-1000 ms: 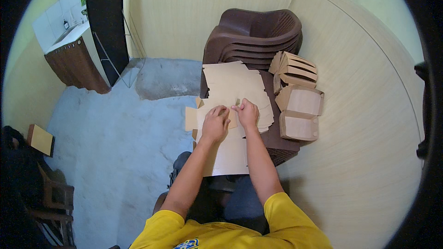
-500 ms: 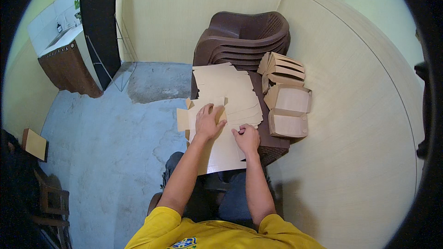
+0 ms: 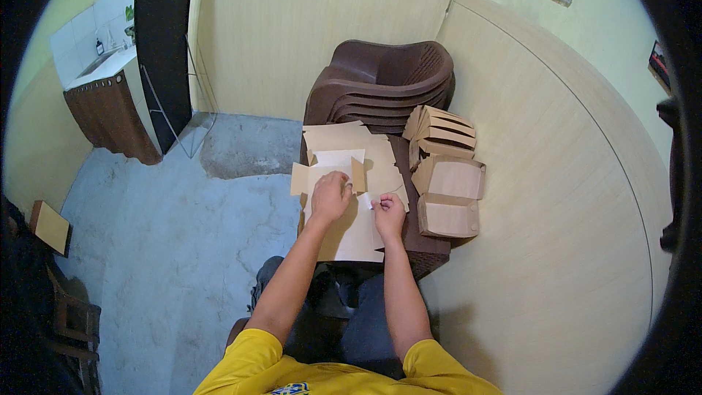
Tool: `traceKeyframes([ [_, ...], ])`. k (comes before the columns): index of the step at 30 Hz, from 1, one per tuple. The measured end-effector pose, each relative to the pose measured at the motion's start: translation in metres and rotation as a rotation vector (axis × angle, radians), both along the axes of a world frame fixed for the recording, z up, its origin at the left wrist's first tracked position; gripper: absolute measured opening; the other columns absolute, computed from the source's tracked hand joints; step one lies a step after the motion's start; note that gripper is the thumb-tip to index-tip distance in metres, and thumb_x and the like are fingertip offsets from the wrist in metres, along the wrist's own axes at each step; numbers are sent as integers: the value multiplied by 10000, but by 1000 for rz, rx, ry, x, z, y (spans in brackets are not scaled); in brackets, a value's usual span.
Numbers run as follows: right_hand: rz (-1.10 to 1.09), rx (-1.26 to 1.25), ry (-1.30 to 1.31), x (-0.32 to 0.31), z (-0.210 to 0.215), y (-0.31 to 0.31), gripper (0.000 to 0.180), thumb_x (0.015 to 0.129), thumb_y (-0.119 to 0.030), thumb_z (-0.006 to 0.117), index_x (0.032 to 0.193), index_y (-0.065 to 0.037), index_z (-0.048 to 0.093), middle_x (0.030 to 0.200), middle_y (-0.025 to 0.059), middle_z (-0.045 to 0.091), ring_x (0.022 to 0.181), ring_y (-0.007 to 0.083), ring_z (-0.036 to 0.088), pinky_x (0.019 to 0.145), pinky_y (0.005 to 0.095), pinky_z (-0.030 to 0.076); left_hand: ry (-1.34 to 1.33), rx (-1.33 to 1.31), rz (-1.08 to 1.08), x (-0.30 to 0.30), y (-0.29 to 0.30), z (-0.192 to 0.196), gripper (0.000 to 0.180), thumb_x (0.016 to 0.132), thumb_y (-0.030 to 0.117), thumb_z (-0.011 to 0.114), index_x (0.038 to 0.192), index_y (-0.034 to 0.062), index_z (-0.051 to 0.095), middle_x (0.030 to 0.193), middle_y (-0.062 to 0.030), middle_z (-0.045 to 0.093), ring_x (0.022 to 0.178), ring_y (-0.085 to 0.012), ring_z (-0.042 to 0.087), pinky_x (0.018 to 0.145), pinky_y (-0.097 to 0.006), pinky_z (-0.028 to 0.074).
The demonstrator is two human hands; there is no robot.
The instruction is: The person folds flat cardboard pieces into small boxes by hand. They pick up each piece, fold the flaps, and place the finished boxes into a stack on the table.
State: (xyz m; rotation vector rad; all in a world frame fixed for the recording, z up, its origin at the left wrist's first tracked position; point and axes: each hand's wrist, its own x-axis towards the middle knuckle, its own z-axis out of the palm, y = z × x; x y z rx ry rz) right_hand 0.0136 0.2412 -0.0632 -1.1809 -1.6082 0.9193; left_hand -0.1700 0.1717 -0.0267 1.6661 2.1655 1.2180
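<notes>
A partly folded cardboard box blank (image 3: 335,157) lies on a stack of flat cardboard sheets (image 3: 344,249). Its side flaps stand up, one of them beside my left fingers. My left hand (image 3: 331,197) rests over the blank, fingers bent and thumb apart, touching it near that raised flap (image 3: 358,174). Just to the right, my right hand (image 3: 389,213) is closed in a pinch above the sheets. A small whitish piece (image 3: 368,202) shows at its fingertips; whether it is a loose slip or part of the cardboard, I cannot tell.
Under the sheets is a brown woven-textured surface (image 3: 420,243). Folded cardboard boxes (image 3: 444,130) and an opened one (image 3: 447,216) sit at its right, by the wall. Stacked brown plastic chairs (image 3: 387,77) stand behind. A sink counter (image 3: 110,66) is at the far left.
The blank's flaps now stand up, where it lay flatter under my left hand. My left fingers have bent more. A whitish piece now shows at my right fingertips. The view has tilted slightly.
</notes>
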Motion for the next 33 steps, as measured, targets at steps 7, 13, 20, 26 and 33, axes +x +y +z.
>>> traceKeyframes([
  [7, -57, 297, -405, -8, 14, -3, 239, 857, -56, 821, 1070, -51, 713, 959, 154, 779, 887, 316, 769, 803, 446, 594, 288, 36, -64, 25, -9, -20, 368, 994, 261, 692, 1357, 246, 744, 1418, -97, 655, 1425, -314, 541, 1217, -489, 391],
  [13, 144, 411, -600, -3, 12, -30, 313, 888, -76, 706, 1201, -66, 697, 1139, 139, 771, 1101, 354, 704, 943, 500, 541, 231, 49, -68, 21, -5, -22, 305, 1006, 276, 670, 1292, 212, 753, 1407, -101, 657, 1387, -338, 561, 1196, -499, 404],
  [20, 259, 276, -234, 9, 12, -29, 494, 863, -131, 698, 1355, -104, 657, 1216, 174, 739, 1264, 399, 614, 1098, 569, 448, 213, 11, -32, 27, -9, -15, 247, 1030, 314, 653, 1217, 189, 756, 1419, -95, 655, 1418, -325, 556, 1218, -515, 390],
  [26, 180, 394, -838, 17, 15, -39, 722, 957, -207, 604, 1576, 53, 340, 1559, 196, 600, 1481, 393, 470, 1252, 543, 294, 201, -41, -58, 26, -11, -16, 273, 1015, 336, 689, 1244, 202, 754, 1499, -78, 620, 1522, -298, 475, 1282, -515, 319],
  [33, 236, 182, -879, 7, 29, -35, 712, 990, -287, 544, 1669, -114, 419, 1657, 272, 382, 1541, 418, 391, 1299, 556, 210, 198, -65, -54, 25, -9, -17, 264, 1019, 336, 680, 1227, 193, 757, 1505, -88, 617, 1517, -302, 480, 1272, -513, 341],
])
